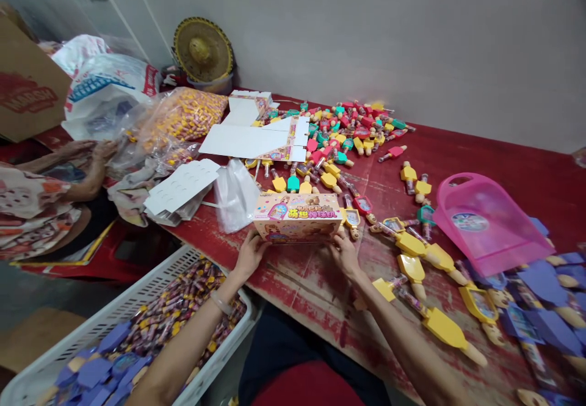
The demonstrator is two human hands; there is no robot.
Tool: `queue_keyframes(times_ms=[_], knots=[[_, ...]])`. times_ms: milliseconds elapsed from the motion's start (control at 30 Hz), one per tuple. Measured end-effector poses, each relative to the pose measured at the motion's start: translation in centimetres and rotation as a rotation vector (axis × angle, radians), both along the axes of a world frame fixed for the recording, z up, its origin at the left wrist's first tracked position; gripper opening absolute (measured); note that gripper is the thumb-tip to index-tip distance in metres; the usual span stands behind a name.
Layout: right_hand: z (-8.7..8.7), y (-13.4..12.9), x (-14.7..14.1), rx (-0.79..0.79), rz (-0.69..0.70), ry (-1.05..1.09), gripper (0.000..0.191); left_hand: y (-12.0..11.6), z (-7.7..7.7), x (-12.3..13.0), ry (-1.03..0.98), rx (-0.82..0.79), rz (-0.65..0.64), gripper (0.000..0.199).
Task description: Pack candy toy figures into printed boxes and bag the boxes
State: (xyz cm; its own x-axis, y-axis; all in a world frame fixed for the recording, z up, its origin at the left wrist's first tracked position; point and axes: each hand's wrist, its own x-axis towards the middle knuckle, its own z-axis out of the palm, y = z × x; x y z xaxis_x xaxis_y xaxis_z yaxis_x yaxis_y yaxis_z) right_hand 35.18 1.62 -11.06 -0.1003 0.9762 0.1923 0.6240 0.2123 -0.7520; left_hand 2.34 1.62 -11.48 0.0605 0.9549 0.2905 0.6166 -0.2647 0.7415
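Observation:
A printed cardboard box (pixel 300 218), cream and pink with colourful lettering, is held at the table's front edge between both hands. My left hand (pixel 249 253) grips its lower left corner, thumb and fingers closed on it. At the opposite end, my right hand (pixel 344 252) has its fingers closed on the lower right corner. Clear plastic bags (pixel 235 195) lie just left of the box. Behind it are unfolded white box blanks (pixel 249 142) and a heap of red, green and yellow paddle-shaped toys (pixel 339 134) with clear tubes.
A pink scoop (pixel 489 223) lies at right beside purple toys (pixel 544 284). Yellow toys (pixel 442 326) are strewn along the right front. A white basket (pixel 183 259) of small tubes stands below the table at left. Another person's hands (pixel 94 155) are near a bag of candy-like tubes (pixel 183 113).

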Motion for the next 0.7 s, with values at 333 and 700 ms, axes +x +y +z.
queue_keyframes(times_ms=[333,700], knots=[[0.0,0.9,0.6,0.091,0.068,0.012,0.012,0.6,-0.3,-0.5,0.038,-0.02,-0.077,0.022],[22.0,4.5,-5.3,0.603,-0.149,-0.286,0.041,0.0,0.5,-0.4,0.087,-0.077,-0.063,0.024]])
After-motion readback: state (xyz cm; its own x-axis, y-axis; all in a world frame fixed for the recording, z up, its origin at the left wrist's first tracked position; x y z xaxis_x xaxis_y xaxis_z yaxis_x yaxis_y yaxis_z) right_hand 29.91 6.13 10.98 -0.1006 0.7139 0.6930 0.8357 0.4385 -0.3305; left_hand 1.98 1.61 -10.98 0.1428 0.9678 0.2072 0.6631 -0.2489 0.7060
